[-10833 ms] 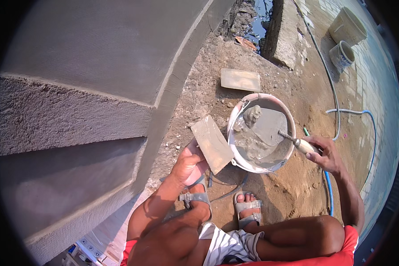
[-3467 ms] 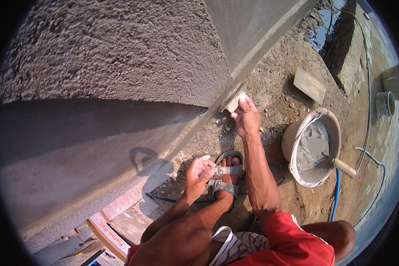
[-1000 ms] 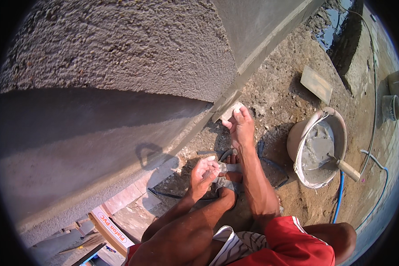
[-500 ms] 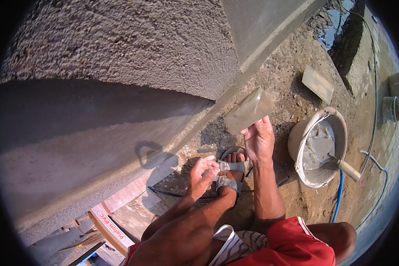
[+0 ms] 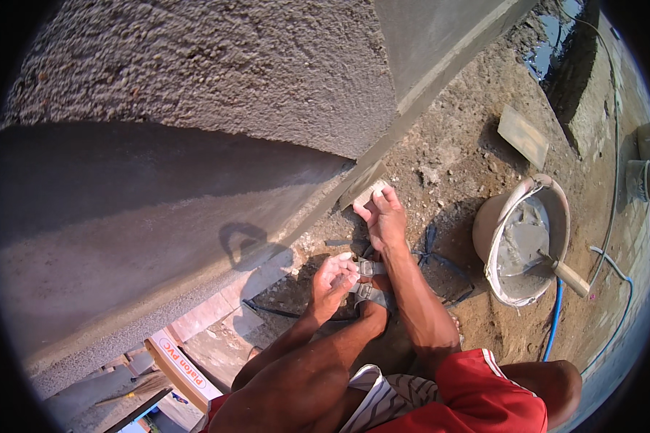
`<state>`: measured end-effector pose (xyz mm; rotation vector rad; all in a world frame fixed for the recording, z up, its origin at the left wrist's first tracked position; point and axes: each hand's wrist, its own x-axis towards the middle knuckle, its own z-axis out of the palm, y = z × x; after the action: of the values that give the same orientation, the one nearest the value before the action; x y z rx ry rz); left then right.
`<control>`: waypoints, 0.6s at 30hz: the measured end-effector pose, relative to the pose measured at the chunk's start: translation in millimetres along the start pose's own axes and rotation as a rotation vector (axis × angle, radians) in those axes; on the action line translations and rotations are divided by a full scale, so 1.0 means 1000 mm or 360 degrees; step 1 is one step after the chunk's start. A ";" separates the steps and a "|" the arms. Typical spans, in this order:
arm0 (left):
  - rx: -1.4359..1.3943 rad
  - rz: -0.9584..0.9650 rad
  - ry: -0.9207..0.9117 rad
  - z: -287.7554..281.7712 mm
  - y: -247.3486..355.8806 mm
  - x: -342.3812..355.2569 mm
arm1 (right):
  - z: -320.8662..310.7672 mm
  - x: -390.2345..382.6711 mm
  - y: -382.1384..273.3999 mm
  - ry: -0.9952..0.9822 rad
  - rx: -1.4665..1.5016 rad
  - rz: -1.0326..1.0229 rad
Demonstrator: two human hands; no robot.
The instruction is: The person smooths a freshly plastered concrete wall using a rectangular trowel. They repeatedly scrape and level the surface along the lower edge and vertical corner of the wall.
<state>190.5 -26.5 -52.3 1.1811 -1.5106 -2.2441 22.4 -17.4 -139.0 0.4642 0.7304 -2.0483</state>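
Note:
My right hand (image 5: 384, 220) grips a thin, flat rectangular plastering float (image 5: 364, 186) by its near edge. The float is tilted up against the narrow ledge at the foot of the grey plastered wall (image 5: 159, 195); its far side is partly hidden. Nearer to me, my left hand (image 5: 332, 283) hovers over my sandalled foot (image 5: 372, 281), its fingers loosely curled in toward the thumb, and I see nothing between them. Whitish mortar dust coats the fingertips of both hands. To the right, a bucket of wet mortar (image 5: 521, 242) holds a trowel (image 5: 570, 276) with a wooden handle.
A second flat rectangular plate (image 5: 523, 137) lies on the dirt beyond the bucket. Rough plaster (image 5: 217, 65) covers the upper wall. A blue hose (image 5: 553, 325) runs along the right, a dark cable (image 5: 267, 310) lies by my feet, and a cardboard box (image 5: 184, 368) sits lower left.
My right hand has carried the float left from above the dirt to the foot of the wall and tipped it steeper. My left hand has stayed in place.

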 end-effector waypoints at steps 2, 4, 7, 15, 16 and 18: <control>0.0041 0.0004 0.0000 -0.001 0.000 -0.001 | 0.005 0.000 0.001 0.0042 -0.0002 -0.0026; 0.0074 0.0012 0.0007 -0.001 0.000 -0.001 | 0.013 -0.002 0.000 0.0105 -0.0020 -0.0054; 0.0111 0.0039 0.0001 -0.001 0.001 -0.001 | 0.026 -0.005 0.001 0.0170 -0.0067 -0.0090; -0.0185 0.0052 -0.0031 0.009 0.006 -0.002 | 0.099 -0.075 -0.031 -0.0065 -0.0295 -0.0356; -0.0130 0.0028 0.0009 0.009 0.007 -0.003 | 0.102 -0.084 -0.038 -0.0119 -0.0287 -0.0382; -0.0012 0.0018 0.0021 0.007 0.005 -0.003 | 0.090 -0.083 -0.047 -0.0140 -0.0225 -0.0403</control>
<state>185.8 -22.3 -45.1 1.1796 -1.4987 -2.2283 22.8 -4.1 -8.9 0.2075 0.9108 -2.2162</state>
